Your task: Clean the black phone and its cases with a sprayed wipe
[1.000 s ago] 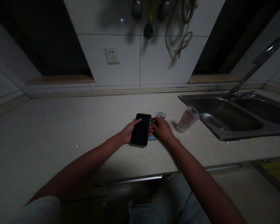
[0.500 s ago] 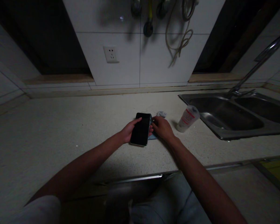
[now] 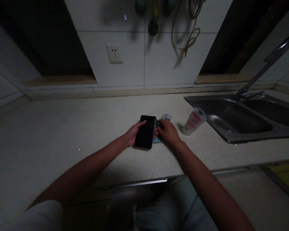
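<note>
A black-screened smartphone (image 3: pixel 144 133) lies face up in my left hand (image 3: pixel 132 134), the thumb over its front and the fingertips curled round its right edge. My right hand (image 3: pixel 169 131) is at the phone's upper right side, its fingers pinched on a thin blue cloth (image 3: pixel 157 139). Part of that cloth shows along the phone's edge and below my right fingers; the rest is hidden by the phone and the hand. Just beyond my right hand lies a small crumpled whitish piece (image 3: pixel 167 116).
A translucent plastic cup (image 3: pixel 194 121) with red print stands on the pale countertop (image 3: pixel 62 128), right of my hands. Further right is a double steel sink (image 3: pixel 228 139) with a tall faucet (image 3: pixel 262 69). A wall socket (image 3: pixel 114 54), pipes and a hanging hose (image 3: pixel 190 41) are behind.
Both hands, the phone and the cloth stay almost in place. The view has shifted only very slightly.
</note>
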A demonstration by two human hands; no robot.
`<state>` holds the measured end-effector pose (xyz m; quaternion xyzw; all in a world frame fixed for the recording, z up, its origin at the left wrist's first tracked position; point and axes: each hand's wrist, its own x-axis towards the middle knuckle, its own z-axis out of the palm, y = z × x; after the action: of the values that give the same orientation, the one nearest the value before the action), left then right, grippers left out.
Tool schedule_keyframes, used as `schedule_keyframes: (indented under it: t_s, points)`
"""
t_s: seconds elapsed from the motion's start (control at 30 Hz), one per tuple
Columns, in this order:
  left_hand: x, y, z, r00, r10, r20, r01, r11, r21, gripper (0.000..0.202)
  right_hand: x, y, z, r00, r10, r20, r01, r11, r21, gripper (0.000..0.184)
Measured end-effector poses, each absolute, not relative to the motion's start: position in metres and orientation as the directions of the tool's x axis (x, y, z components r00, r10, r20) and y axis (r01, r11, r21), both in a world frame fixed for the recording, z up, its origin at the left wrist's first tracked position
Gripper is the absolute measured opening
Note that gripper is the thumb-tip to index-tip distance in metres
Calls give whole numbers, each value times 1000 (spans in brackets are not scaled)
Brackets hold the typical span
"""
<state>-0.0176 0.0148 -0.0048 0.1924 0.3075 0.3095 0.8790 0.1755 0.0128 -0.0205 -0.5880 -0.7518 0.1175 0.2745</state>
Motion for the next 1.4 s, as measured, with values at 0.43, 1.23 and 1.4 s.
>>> schedule_keyframes:
  t_s: [0.43, 1.23, 1.4]
  points:
    - [-18, 14, -5, 624, 669, -405, -411, 721, 558, 56, 177, 14, -25, -151, 943, 298, 799, 294, -525, 26]
    - [-19, 16, -8, 631, 664, -403, -420, 728, 542, 49, 179, 16, -28, -152, 939, 310, 769, 309, -560, 26]
    - [-19, 16, -7, 624, 660, -418, -413, 733, 541, 52, 178, 16, -28, -135, 940, 313, 774, 298, -559, 25]
